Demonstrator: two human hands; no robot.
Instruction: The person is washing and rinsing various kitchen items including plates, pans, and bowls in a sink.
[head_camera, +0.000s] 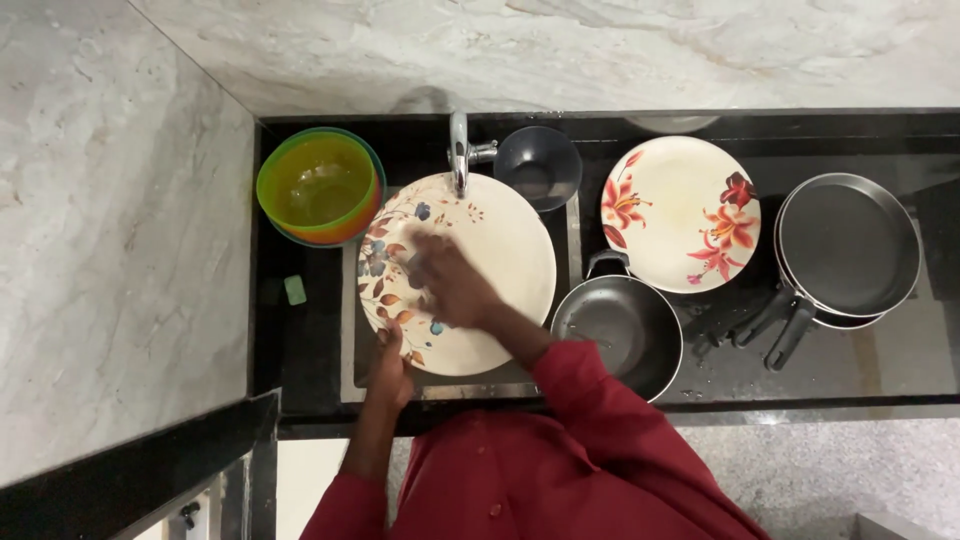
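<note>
A large cream plate (505, 250) with a leaf and flower pattern is held over the sink, under the tap (459, 150). My left hand (388, 362) grips the plate's near left rim. My right hand (448, 280) lies flat on the plate's face, blurred with motion. Whether it holds a sponge or cloth cannot be told.
Stacked green and orange plastic bowls (320, 187) stand left of the sink, with a small green piece (294, 290) near them. A dark bowl (538, 166) sits behind the plate. To the right are a black wok (620, 330), a red-flowered plate (680, 212) and stacked frying pans (845, 250).
</note>
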